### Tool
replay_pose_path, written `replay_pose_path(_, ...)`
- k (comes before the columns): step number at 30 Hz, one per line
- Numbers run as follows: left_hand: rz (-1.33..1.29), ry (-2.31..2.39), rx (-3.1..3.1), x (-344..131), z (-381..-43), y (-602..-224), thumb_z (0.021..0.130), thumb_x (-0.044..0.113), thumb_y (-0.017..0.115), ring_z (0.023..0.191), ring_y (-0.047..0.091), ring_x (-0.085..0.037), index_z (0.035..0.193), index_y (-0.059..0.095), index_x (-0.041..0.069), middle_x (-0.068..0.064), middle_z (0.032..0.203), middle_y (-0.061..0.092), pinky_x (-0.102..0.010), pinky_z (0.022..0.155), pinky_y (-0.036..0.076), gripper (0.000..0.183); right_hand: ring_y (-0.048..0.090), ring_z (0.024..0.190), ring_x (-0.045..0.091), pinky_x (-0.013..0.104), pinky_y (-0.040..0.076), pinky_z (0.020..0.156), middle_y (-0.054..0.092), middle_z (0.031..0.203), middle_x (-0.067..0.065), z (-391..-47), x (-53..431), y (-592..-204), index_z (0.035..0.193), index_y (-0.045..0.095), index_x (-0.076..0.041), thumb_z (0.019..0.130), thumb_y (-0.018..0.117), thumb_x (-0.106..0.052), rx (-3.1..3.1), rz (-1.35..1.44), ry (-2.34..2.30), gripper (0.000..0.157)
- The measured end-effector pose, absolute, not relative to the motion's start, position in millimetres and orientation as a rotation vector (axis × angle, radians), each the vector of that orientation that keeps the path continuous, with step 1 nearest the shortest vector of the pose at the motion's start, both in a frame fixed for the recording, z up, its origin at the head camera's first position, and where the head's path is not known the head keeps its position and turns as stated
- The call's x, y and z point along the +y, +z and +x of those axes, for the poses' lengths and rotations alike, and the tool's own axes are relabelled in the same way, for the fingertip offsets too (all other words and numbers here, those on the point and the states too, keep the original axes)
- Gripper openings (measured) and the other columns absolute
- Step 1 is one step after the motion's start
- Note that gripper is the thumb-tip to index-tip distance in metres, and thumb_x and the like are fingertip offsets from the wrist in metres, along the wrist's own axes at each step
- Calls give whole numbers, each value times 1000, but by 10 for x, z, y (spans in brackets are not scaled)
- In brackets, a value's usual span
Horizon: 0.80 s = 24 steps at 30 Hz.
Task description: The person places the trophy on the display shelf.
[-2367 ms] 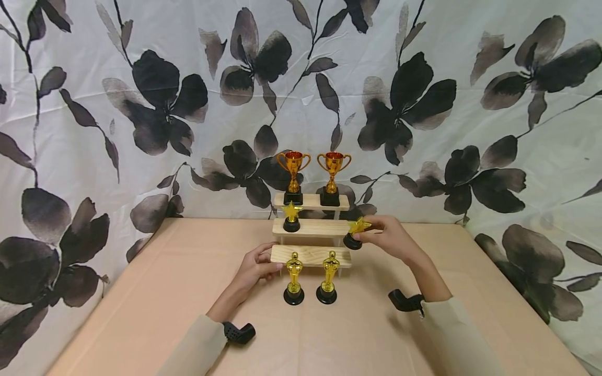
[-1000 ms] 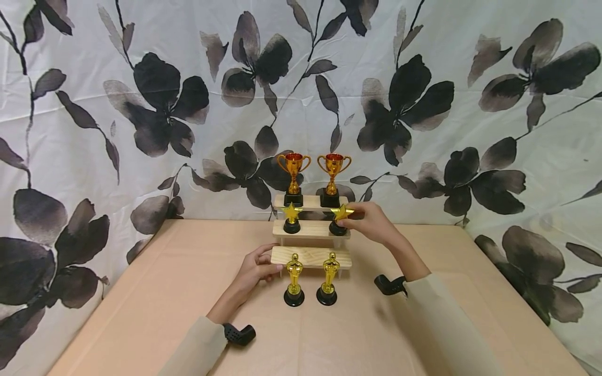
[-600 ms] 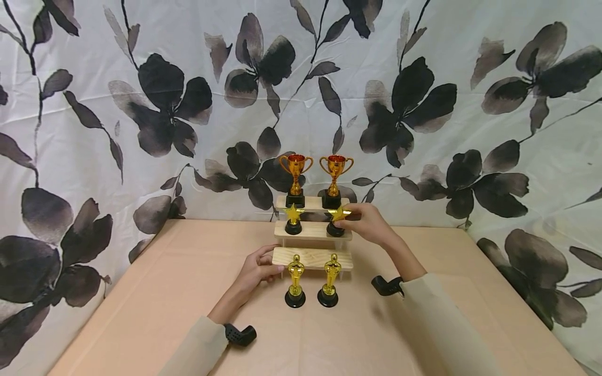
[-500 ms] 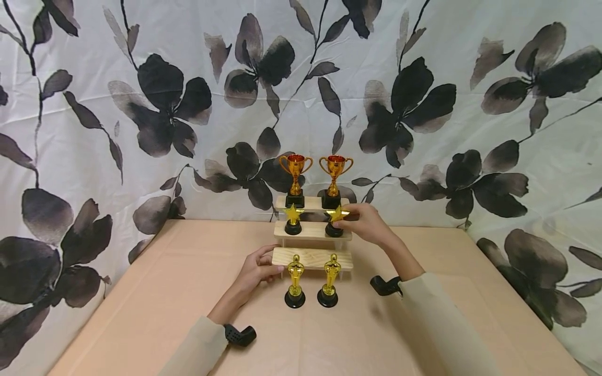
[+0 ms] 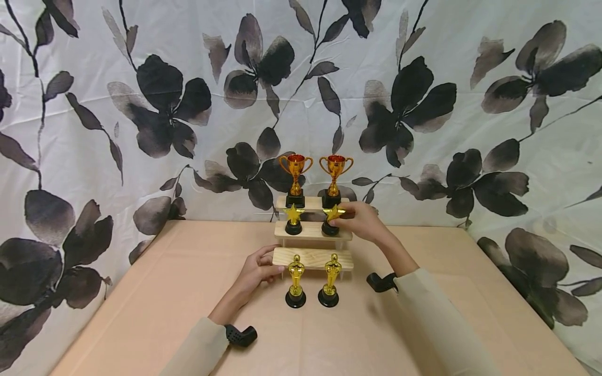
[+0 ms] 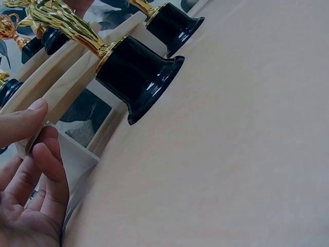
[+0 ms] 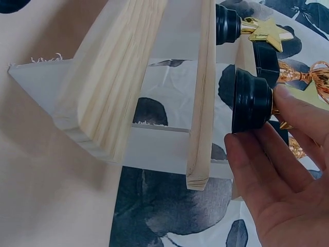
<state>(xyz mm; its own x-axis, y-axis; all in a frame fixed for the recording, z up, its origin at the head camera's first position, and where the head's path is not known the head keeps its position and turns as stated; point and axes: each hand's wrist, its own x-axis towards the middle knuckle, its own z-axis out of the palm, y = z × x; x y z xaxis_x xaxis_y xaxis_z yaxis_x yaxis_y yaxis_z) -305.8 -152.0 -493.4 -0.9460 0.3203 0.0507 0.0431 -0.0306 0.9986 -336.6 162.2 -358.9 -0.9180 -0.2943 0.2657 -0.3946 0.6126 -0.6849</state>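
Note:
My right hand pinches a gold star trophy with a round black base, upright at the right part of the middle step. In the right wrist view its base lies between thumb and fingers, close to the step's board. With thumb above and fingers below, my left hand grips the left end of the lowest step of a three-step wooden display stand. A matching star trophy stands on the middle step's left. Two orange-gold cup trophies, left and right, occupy the top step.
Two gold figure trophies, left and right, stand on the table in front of the stand. Behind hangs a white cloth printed with dark flowers. Black wrist devices sit at both sleeves.
My right hand has carried the star trophy leftward from beside the stand to the middle step, edging it slightly further left lately. The left hand has kept its hold on the stand.

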Motion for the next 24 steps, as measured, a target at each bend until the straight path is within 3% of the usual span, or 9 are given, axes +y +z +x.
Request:
replay_pose_path(11, 385, 2101, 2037, -1516, -3062, -4936, 87, 4, 78, 68, 58, -11, 153, 45, 4, 5, 82, 68, -23, 59, 49, 73, 74, 95, 25, 30, 57, 80, 73, 101, 12, -3405, 1593, -3604, 104, 76, -6, 89, 81, -17, -2717, 577, 1127, 20)
replay_pose_path(24, 360, 2100, 2052, -1509, -3068, -4930, 87, 4, 77, 67, 57, -12, 152, 47, 6, 4, 81, 68, -23, 59, 48, 72, 76, 99, 30, 36, 61, 82, 74, 103, 15, -3436, 1592, -3653, 105, 76, -3, 90, 81, -14, -2708, 580, 1166, 20)
